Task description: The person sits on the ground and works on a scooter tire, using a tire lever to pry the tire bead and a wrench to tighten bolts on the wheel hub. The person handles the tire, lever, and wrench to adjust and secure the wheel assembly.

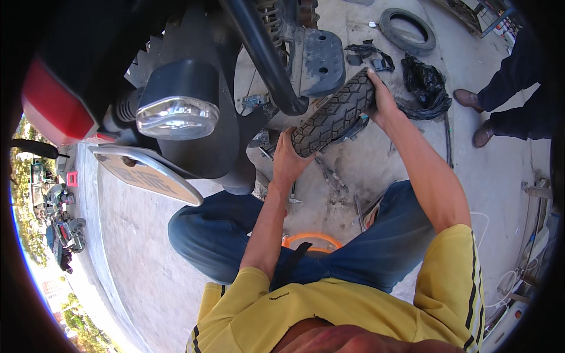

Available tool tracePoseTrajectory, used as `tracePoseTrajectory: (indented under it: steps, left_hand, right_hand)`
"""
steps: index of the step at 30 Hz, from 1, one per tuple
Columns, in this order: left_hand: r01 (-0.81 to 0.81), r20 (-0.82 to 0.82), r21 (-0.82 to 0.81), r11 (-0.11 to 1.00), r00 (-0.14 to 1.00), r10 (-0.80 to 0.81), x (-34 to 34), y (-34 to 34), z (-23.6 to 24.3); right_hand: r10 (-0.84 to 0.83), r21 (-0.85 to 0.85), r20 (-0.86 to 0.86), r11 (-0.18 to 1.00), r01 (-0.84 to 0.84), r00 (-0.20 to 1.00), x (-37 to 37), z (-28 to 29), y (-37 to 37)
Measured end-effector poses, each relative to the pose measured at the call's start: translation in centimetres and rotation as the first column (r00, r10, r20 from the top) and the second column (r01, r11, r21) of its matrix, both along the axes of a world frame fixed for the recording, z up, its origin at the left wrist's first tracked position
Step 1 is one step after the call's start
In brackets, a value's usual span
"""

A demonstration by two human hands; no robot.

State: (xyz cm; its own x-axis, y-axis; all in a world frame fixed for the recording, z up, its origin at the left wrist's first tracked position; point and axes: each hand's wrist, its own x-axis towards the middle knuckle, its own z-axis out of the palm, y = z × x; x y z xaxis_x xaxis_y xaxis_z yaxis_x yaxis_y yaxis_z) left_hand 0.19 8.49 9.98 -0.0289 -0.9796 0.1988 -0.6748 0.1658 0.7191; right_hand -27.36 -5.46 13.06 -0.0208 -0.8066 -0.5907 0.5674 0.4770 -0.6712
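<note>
A black motorcycle tyre (334, 113) with chunky, blocky tread is held tilted between my two hands, beside the rear of a motorcycle. My left hand (287, 160) grips its near left end, with the fingers partly hidden behind it. At the far right end, my right hand (381, 100) has its thumb on the tread and its other fingers out of sight around the side. Just above the tyre hang a black footrest plate (322, 62) and a thick black tube (265, 56) of the motorcycle. Whether a rim sits inside the tyre cannot be made out.
The motorcycle's clear-lensed indicator (178, 117), red tail light (56, 103) and number plate (147, 175) jut in at left. Another tyre (407, 31) and a black plastic bag (425, 85) lie on the concrete floor. A person in dark trousers (512, 88) stands at right. Tools lie below.
</note>
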Motion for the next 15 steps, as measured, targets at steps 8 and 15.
tracePoseTrajectory:
  steps: [8,15]
  left_hand:
    - [-0.059,0.15,-0.072,0.996,0.986,0.069,-1.3,0.4,-0.8]
    - [-0.19,0.14,-0.155,0.97,0.967,0.212,-4.0,-2.0,6.4]
  right_hand:
    - [0.267,0.076,-0.19,0.963,-0.257,0.945,4.7,8.5,5.9]
    - [0.193,-0.088,-0.158,0.974,-0.208,0.968,4.2,4.8,1.5]
